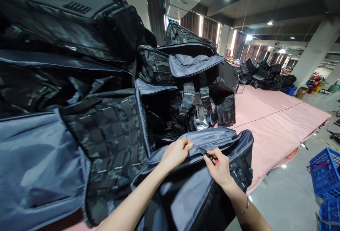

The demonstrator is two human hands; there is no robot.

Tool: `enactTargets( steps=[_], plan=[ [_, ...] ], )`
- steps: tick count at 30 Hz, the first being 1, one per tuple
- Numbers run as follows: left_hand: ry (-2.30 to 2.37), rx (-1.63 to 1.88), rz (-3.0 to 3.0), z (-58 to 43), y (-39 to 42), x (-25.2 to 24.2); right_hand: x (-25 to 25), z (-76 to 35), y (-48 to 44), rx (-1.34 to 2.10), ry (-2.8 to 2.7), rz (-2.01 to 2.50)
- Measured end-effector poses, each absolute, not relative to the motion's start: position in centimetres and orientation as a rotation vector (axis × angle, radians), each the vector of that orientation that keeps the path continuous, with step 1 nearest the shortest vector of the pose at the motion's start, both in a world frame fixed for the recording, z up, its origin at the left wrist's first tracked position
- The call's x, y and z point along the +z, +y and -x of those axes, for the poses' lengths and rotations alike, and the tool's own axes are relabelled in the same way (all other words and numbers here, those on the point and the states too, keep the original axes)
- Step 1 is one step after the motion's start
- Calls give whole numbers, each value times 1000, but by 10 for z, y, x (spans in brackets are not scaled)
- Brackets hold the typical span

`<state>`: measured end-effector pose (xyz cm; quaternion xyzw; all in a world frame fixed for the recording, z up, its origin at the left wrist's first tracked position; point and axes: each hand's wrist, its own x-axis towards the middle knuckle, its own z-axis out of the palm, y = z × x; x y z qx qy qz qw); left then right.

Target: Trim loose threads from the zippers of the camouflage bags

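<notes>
On pink table [268,117], bag flap [212,137] between both hands, likely snips [205,153]

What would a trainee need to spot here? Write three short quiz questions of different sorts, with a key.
1. True or false: the right hand holds a small pair of snips at the grey flap of the nearest bag.
2. What is the left hand doing? A) pinching the flap's edge B) resting on the pink table cover C) reaching for the blue crate
3. Fill in: the camouflage bags are piled to the person's ____.

Key: 1 true; 2 A; 3 left.
</notes>
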<state>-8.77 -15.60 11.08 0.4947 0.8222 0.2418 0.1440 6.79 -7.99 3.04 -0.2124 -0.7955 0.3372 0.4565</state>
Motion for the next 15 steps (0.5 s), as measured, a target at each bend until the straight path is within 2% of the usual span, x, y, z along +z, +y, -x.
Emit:
enactTargets(
  steps=[15],
  plan=[
    [2367, 702, -1420, 89, -154, 106, 33, -69, -79, 847, -1960, 528]
  ],
)
